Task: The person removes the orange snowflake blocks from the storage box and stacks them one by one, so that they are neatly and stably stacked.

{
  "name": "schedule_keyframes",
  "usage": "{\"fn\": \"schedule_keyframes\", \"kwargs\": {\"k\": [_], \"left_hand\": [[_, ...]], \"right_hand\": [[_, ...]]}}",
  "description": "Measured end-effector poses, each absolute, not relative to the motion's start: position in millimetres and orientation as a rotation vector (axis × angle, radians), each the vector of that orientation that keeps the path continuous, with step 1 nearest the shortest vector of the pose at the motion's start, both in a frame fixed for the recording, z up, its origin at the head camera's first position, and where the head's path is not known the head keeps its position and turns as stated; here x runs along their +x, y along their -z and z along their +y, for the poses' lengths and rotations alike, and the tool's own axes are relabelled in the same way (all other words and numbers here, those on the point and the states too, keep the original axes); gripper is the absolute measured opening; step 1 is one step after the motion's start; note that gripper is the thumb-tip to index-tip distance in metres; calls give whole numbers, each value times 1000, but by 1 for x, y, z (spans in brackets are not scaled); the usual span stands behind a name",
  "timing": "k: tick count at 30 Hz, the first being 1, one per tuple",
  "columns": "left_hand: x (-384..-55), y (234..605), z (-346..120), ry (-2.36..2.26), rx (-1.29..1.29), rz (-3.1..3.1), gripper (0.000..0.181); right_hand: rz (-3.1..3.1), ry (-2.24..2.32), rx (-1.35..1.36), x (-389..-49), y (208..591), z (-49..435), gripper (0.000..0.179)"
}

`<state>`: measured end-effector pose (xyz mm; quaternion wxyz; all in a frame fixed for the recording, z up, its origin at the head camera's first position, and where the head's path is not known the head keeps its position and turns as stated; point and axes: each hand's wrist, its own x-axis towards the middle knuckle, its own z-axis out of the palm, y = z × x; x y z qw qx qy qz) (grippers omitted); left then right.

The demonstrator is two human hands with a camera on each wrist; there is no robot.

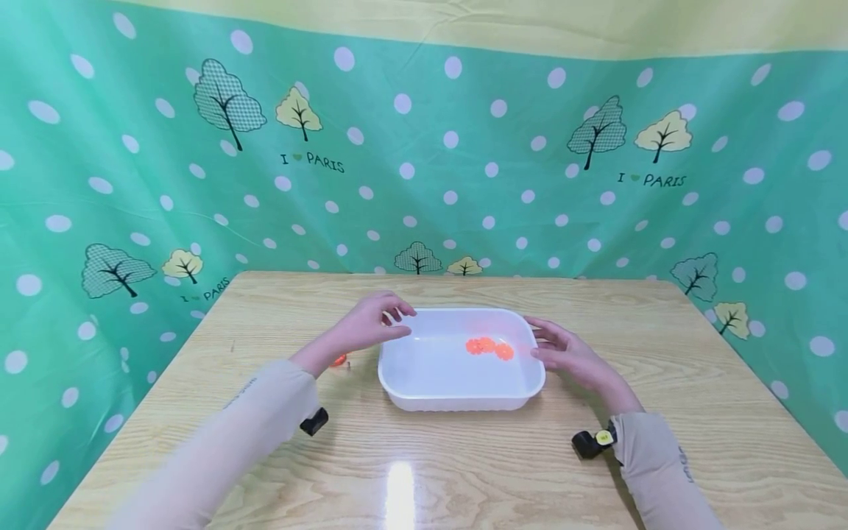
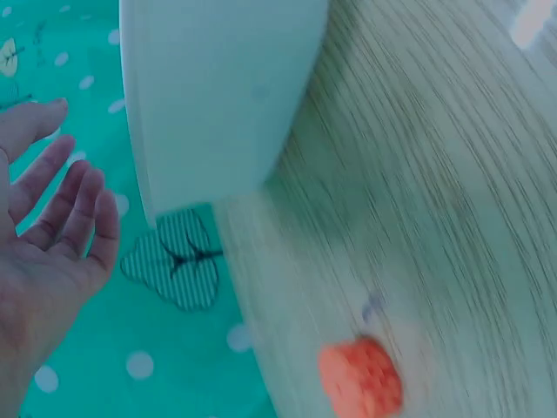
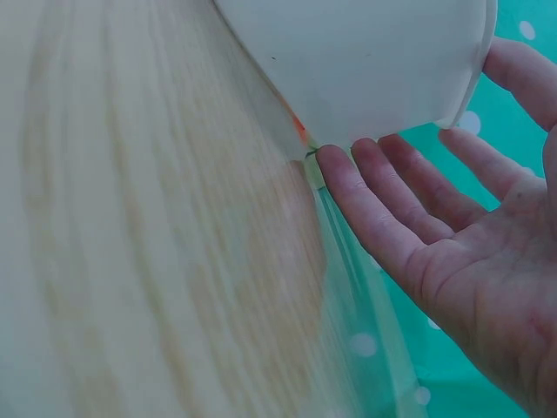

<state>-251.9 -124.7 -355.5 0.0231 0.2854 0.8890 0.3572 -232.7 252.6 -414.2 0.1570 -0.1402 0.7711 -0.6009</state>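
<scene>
Tub of white, round-cornered plastic [image 1: 458, 403] holds small bumpy orange pieces [image 1: 487, 345] near my right hand [image 1: 575, 359], which grips the tub; my left hand [image 1: 369, 322] is loose opposite.

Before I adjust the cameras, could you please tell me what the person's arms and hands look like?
Both the left hand and right hand are ungloved. The left sleeve and right sleeve are pale beige, with small lettering I cannot read. A black device sits at the left cuff; another at the right bears a round yellow sticker.
</scene>
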Motion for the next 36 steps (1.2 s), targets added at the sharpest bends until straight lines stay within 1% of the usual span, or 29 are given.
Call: {"fn": "schedule_keyframes", "kwargs": {"k": [11,18,23,29,36], "left_hand": [[-255,354,-77,-1042,919,2725,29],[-255,360,-53,-1054,903,2655,34],[-258,366,-39,-1088,882,2655,36],[-258,377,-25,-1021,854,2659,34],[-260,388,-15,-1023,823,2667,37]], "right_hand": [[2225,1705,-411,-235,417,254,63],[2219,1700,-406,-234,417,253,64],[2222,1703,-397,-234,416,253,63],[2229,1685,-385,-234,417,252,64],[2235,1679,-374,-234,417,253,63]]}}
